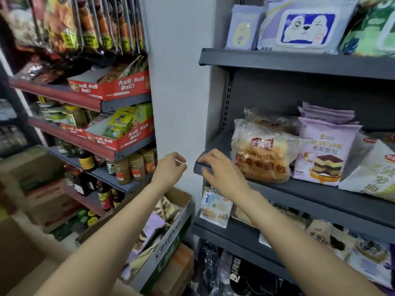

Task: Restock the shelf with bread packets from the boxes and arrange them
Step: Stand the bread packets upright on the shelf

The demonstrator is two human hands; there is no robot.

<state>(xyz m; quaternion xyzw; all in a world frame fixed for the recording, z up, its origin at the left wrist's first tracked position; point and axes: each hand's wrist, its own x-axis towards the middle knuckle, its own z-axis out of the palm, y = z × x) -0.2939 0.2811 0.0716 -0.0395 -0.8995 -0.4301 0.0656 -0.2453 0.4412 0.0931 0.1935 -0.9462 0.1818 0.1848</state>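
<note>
White wall between red-edged rack left, grey metal rack right.

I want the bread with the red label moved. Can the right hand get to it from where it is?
Probably yes. The right hand rests at the shelf edge, just left of the clear bread packet, with nothing between them. The packet stands at the front.

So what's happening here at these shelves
A person is restocking a grey shop shelf with bread. The right hand rests on the shelf's front left corner, beside a clear bread packet and a purple cake packet. The left hand hovers loosely curled, holding nothing. A cardboard box of packets sits below.
</note>
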